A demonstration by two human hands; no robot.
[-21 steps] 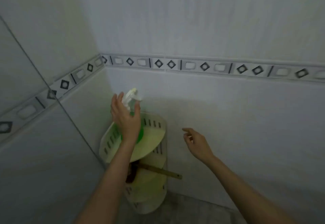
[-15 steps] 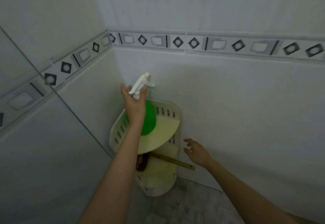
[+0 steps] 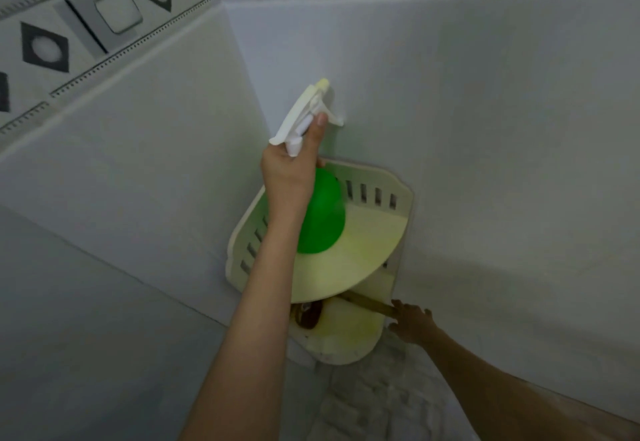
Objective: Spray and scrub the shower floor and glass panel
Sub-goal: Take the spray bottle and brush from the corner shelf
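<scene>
My left hand (image 3: 289,177) is shut around the neck of a green spray bottle (image 3: 322,215) with a white trigger head (image 3: 304,114), held just above the upper shelf of a cream corner rack (image 3: 374,246). Lower down, my right hand (image 3: 412,322) touches the end of a brush's wooden handle (image 3: 367,303) that lies across the rack's lower shelf (image 3: 349,336); its fingers are spread and not closed on it. The brush's dark head (image 3: 306,314) shows under the upper shelf. A patch of grey shower floor (image 3: 381,402) is visible below the rack.
White tiled walls meet in the corner behind the rack, with a patterned border strip (image 3: 114,14) high up. A smooth grey panel (image 3: 86,336) fills the lower left of the view.
The view has dropped and drawn closer to the corner rack. My left hand has lifted the spray bottle higher. My right hand has moved down to the brush handle on the lower shelf.
</scene>
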